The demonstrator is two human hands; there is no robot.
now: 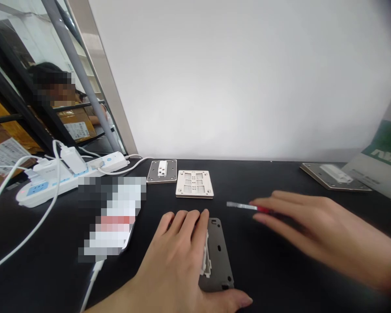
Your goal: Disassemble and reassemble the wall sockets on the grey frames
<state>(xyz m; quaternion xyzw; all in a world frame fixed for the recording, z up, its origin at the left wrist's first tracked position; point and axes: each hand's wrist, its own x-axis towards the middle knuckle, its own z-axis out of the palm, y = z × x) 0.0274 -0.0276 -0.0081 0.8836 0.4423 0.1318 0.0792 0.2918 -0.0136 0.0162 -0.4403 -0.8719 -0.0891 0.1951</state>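
Note:
My left hand [172,256] grips a grey metal switch plate [219,256] from the side, with the fingers over its top edge and the thumb along its lower edge. A white switch module [205,256] on the plate is partly hidden by my fingers. My right hand [309,226] holds a small red-handled screwdriver [244,206], its thin steel shaft pointing left. Farther back lie a grey plate with a white module [162,170] and a cream faceplate frame [194,184]. Another grey plate [335,177] lies at the far right.
A white power strip [48,191] with plugged-in chargers and white cables lies at left on the black table [280,261], beside a blurred phone [112,217]. A person [94,115] and cardboard boxes [76,128] show behind a glass partition. A green-and-white box [378,161] stands at right.

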